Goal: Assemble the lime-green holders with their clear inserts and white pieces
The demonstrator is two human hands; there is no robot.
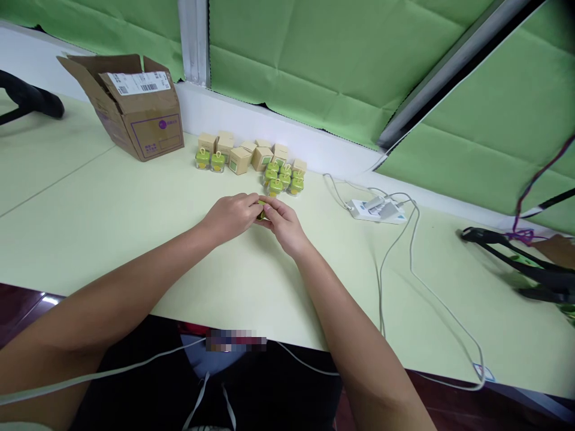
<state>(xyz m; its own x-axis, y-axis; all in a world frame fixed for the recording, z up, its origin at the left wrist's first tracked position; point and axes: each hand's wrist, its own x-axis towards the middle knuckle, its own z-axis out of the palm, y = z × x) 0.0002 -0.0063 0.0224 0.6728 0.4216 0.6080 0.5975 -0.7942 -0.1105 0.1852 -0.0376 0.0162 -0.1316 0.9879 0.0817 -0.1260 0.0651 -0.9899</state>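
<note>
My left hand (232, 218) and my right hand (287, 226) meet over the middle of the table. Between them they grip a small green-lidded jar (261, 210), mostly hidden by the fingers. Just beyond my hands stands a tight cluster of similar clear jars with green lids and loop handles (284, 178). Two more such jars (218, 161) stand apart to the left. Behind the jars several small tan cardboard boxes (239, 160) stand close together.
An open brown carton (155, 129) stands at the back left. On the right lies a white power strip (377, 211) with plugs, its white cable (412, 263) trailing to the front edge. Black stands sit at far left (31, 99) and far right (530, 263). Green blinds hang behind the table (188, 287).
</note>
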